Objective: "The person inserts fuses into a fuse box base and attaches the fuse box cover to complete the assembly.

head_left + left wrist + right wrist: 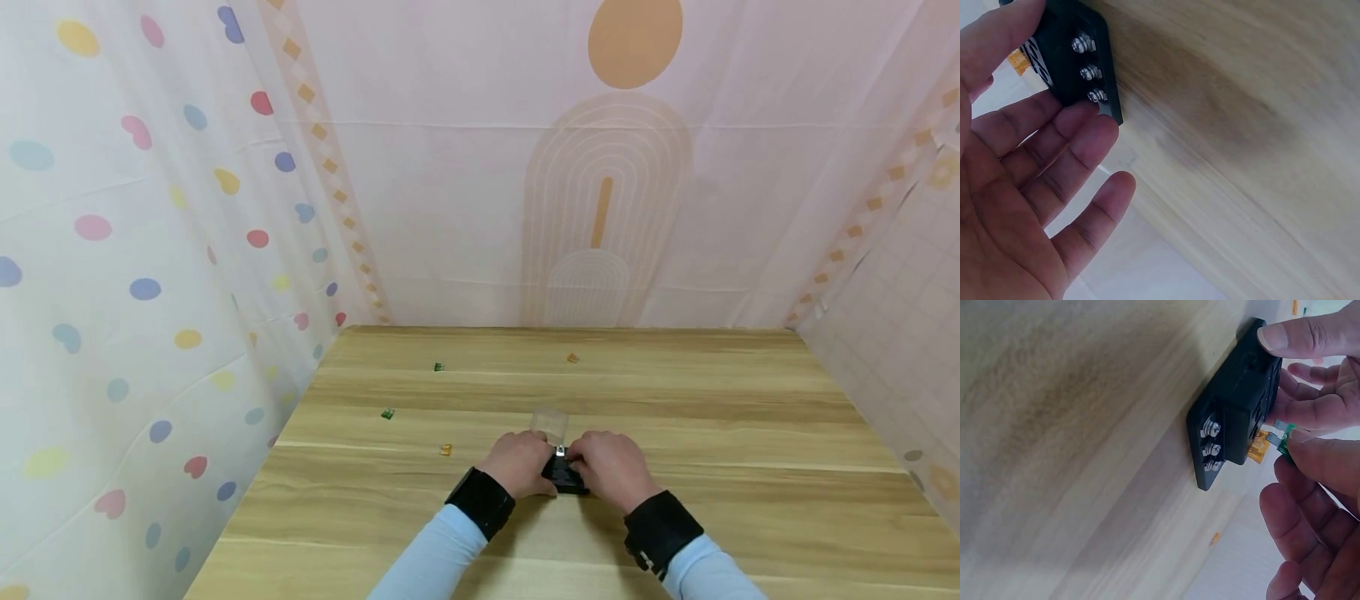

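A black fuse block (564,477) with a row of metal screw terminals along its edge is on the wooden table. My left hand (519,465) grips one end of the block, thumb on top, as the right wrist view shows. Between thumb and forefinger, my right hand (1329,506) pinches a green blade fuse (1282,439), its metal prongs pointing toward the block. An orange blade fuse (1259,447) sits in the block right beside the green one. How far the green fuse is from its slot is hard to tell.
A clear plastic cover (550,423) lies just beyond the block. Two green fuses (387,413) and two orange fuses (446,450) are scattered on the wooden table (712,400), toward its left and far side. Patterned curtains (450,208) hang behind and beside the table.
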### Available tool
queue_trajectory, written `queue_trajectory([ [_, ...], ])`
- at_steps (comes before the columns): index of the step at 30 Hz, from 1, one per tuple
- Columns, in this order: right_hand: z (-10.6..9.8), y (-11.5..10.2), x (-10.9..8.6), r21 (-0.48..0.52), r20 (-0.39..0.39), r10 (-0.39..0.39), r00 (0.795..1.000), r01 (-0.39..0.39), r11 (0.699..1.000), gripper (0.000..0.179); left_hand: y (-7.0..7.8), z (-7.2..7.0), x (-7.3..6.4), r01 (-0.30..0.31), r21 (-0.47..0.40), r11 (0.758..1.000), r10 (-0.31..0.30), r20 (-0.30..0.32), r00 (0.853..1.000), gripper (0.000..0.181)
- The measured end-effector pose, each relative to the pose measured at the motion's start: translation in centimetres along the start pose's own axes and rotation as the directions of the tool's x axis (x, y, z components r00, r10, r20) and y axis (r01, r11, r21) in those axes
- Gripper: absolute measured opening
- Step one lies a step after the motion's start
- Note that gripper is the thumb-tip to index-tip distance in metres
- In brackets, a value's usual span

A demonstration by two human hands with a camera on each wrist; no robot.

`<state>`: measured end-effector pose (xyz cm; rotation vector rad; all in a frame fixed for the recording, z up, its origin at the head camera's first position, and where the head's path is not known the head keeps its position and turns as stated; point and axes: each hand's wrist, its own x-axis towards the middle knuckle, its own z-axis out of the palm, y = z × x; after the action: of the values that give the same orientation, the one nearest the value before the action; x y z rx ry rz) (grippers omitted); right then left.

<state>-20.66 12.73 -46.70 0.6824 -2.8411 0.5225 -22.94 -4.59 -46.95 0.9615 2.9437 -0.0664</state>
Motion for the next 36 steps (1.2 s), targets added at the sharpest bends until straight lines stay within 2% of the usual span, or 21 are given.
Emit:
queue_trajectory([
  [9,0.5,0.0,0.1,-0.025,0.004,-0.014,1.0,0.014,1.0,0.01,0.0,-0.1,0.2,0.015,-0.006,1.0,-0.015,-0.002,1.0,0.041],
  [19,1.1,0.0,0.0,-0.055,-0.036,-0.025,0.999,0.023,0.998,0.013,0.1,0.0,0.1,0.004,0.006,1.0,-0.004,-0.023,1.0,0.04],
  [25,1.3,-0.1,-0.1,-0.064,-0.021,-0.012,1.0,0.011,0.998,0.016,0.0,0.2,0.2,0.01,0.003,1.0,-0.01,-0.026,1.0,0.041],
  [36,1.4,-0.4,0.0,-0.181,0.004,-0.028,1.0,0.028,0.983,0.014,0.2,0.2,0.2,0.011,0.037,0.999,-0.01,-0.018,1.0,0.04],
])
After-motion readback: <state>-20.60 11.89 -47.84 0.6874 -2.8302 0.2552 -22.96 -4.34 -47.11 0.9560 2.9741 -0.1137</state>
